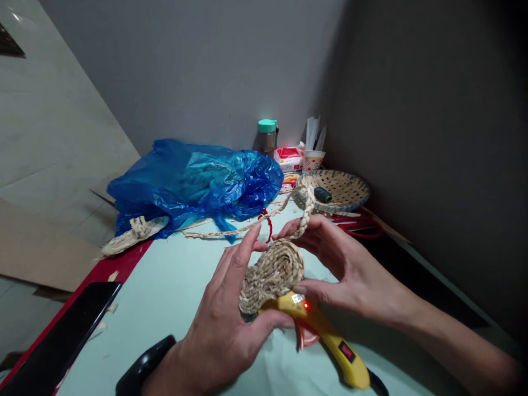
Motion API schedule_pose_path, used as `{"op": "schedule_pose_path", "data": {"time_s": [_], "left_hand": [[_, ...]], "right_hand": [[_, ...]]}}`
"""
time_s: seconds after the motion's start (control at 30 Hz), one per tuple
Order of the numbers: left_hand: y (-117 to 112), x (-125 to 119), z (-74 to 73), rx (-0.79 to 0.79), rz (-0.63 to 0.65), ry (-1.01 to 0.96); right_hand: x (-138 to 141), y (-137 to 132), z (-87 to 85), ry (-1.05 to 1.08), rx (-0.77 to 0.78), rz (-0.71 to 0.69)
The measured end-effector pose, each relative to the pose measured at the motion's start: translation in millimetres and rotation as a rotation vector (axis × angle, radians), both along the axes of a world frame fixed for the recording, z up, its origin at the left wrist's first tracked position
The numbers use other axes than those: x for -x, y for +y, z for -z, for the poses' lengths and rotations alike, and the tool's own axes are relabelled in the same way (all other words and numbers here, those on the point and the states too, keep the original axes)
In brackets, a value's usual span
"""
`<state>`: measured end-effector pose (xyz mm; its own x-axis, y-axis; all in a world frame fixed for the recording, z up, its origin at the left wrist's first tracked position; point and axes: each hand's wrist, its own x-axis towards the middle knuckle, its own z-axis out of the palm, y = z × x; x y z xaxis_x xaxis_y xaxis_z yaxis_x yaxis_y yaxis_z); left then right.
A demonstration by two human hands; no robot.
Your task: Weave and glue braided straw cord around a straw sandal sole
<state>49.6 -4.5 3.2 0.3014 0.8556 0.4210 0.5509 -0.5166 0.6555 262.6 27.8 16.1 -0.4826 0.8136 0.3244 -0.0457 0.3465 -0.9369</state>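
A coil of braided natural straw (274,275), bent into a heart-like shape, sits between my two hands above the table. My left hand (233,308) grips its left side, fingers behind and thumb below. My right hand (338,264) has its thumb against the coil's right edge, with its fingers behind the loose braid (306,212). That braid rises from the coil, loops over and trails left as a thin tail. Right below the coil lies a yellow glue gun (330,330) with a lit red light and a switch on its handle. The coil hides its front end.
Behind are a blue plastic bag (198,176), a woven basket (346,190) with a dark thread spool (323,194), a paper cup (313,159), a tissue pack (289,158) and a jar (267,137). Red-handled scissors (363,225) lie right, a black phone-like slab (66,335) left.
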Motion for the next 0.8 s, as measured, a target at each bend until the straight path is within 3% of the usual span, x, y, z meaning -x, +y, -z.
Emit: {"op": "schedule_pose_path", "data": {"time_s": [0.53,0.8], "left_hand": [[-3.7,3.6,4.6,-0.030,-0.046,-0.060],[-0.1,5.2,1.1,0.062,0.044,-0.063]], "right_hand": [[0.6,-4.2,0.0,0.014,0.000,-0.004],[-0.8,-2.2,2.4,0.030,-0.046,0.015]]}}
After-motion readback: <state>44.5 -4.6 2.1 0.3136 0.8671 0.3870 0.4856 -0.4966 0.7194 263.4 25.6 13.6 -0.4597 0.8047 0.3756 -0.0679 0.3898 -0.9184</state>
